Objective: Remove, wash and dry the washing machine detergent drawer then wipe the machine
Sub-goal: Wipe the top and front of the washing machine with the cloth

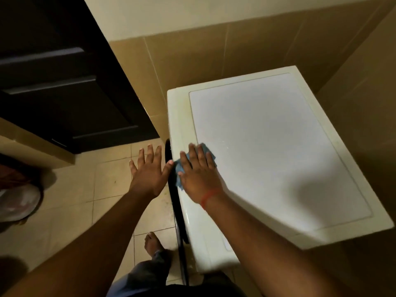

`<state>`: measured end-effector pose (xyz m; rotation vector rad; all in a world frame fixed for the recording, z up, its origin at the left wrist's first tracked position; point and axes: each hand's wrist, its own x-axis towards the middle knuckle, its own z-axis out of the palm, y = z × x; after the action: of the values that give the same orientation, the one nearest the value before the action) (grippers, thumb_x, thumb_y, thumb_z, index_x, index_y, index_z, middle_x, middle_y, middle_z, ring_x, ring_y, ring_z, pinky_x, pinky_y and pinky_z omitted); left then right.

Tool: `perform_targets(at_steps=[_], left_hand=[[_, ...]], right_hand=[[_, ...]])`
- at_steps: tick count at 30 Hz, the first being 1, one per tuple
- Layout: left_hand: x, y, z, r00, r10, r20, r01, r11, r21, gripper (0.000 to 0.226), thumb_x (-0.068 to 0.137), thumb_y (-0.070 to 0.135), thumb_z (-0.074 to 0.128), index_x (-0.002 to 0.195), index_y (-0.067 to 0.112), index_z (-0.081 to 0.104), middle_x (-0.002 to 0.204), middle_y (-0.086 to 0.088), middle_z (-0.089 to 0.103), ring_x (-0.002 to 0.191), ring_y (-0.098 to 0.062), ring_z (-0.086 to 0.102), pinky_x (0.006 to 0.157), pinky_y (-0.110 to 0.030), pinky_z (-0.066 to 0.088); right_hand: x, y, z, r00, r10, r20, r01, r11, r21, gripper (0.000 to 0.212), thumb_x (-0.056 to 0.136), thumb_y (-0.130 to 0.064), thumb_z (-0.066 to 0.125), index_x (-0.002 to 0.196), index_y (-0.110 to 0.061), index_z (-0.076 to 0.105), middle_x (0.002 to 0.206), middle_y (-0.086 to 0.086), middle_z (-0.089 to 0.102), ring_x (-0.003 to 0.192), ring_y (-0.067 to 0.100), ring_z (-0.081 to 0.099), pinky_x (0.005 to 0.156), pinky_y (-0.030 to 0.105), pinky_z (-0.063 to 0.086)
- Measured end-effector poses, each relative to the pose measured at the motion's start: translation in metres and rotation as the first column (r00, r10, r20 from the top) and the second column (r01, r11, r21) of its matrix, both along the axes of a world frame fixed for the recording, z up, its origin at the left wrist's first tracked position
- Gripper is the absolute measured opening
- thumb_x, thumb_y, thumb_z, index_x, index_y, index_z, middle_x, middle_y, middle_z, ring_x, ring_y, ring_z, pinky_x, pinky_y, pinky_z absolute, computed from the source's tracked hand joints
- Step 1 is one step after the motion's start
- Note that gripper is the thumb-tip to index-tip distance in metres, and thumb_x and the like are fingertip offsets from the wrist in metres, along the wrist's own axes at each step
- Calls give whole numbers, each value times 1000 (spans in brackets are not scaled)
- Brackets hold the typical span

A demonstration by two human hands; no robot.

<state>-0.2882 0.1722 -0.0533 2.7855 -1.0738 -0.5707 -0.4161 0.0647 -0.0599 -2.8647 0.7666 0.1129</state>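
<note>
The white washing machine [267, 142] stands against the tiled wall, seen from above, its flat top filling the right half of the view. My right hand [198, 170] lies flat with straight fingers on a blue cloth [179, 168], pressing it onto the top's front left edge. My left hand [147, 171] hovers open with fingers spread, just left of the machine, above the floor; its thumb is close to the dark rim of the machine's front. The detergent drawer is not in view.
A dark wooden door [64, 82] stands at the left. Beige floor tiles [85, 200] lie below my left hand, with my bare foot [152, 243] on them. A whitish bag or bundle [17, 200] sits at the far left edge. Tiled walls enclose the machine behind and right.
</note>
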Motion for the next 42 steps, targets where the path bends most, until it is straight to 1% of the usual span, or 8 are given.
perform_targets(at_steps=[4,9,14,19,24,28,32,42], left_hand=[[-18,-7,2,1000,16,11,-16,1000,19,72,97,64,11,157,28,-2,165,-2,-11,150,-26,-16,119,-57,-6],[-32,-23,8,999,13,36,-14,999,33,73,97,65,12,157,26,-2,165,-3,-11,150,-27,-17,119,-57,-9],[-60,-57,13,996,-82,41,82,997,11,72,98,64,13,156,28,-7,164,-1,-15,149,-27,-19,119,-58,-8],[-70,-78,20,981,-172,93,172,985,11,71,97,66,11,157,31,-7,163,0,-17,148,-26,-21,118,-57,-9],[-69,-79,20,985,-138,109,134,990,40,74,95,67,10,157,29,-3,164,-1,-13,149,-27,-17,118,-58,-6],[-68,-79,20,983,-145,109,136,987,81,79,90,70,5,157,28,-4,164,-2,-14,149,-28,-17,118,-59,-6],[-75,-88,20,976,-183,122,174,982,80,79,91,70,6,157,28,-5,164,-2,-13,150,-27,-16,118,-59,-5],[-97,-124,22,947,-300,115,301,954,16,74,95,68,13,157,32,-5,165,-1,-12,150,-26,-17,119,-57,-5]], right_hand=[[-88,-32,-20,989,148,3,-148,989,22,57,103,-46,19,152,-21,30,161,10,21,149,35,11,120,51,8],[-146,-118,-21,918,-397,17,397,912,-107,62,97,-43,22,151,-13,32,158,19,24,147,40,15,118,54,15],[-164,-97,-18,994,100,35,-96,989,-111,58,101,-43,24,151,-15,34,159,12,25,148,32,17,118,51,18],[-207,-179,-22,912,-407,45,409,901,-148,61,101,-44,19,153,-14,26,159,18,21,148,38,12,120,53,13],[-245,-207,-20,992,-118,-33,113,986,-122,62,101,-47,11,154,-16,26,161,13,21,149,33,12,120,50,14],[-245,-237,-16,874,-485,35,485,867,-111,64,98,-46,15,151,-13,31,158,19,25,147,39,18,119,54,14],[-238,-210,-22,986,-168,-16,165,978,-124,62,100,-46,15,152,-15,30,159,16,25,148,36,18,118,53,17],[-247,-246,-21,953,-303,11,302,948,-101,68,97,-51,6,154,-19,25,161,13,18,149,33,12,121,49,9]])
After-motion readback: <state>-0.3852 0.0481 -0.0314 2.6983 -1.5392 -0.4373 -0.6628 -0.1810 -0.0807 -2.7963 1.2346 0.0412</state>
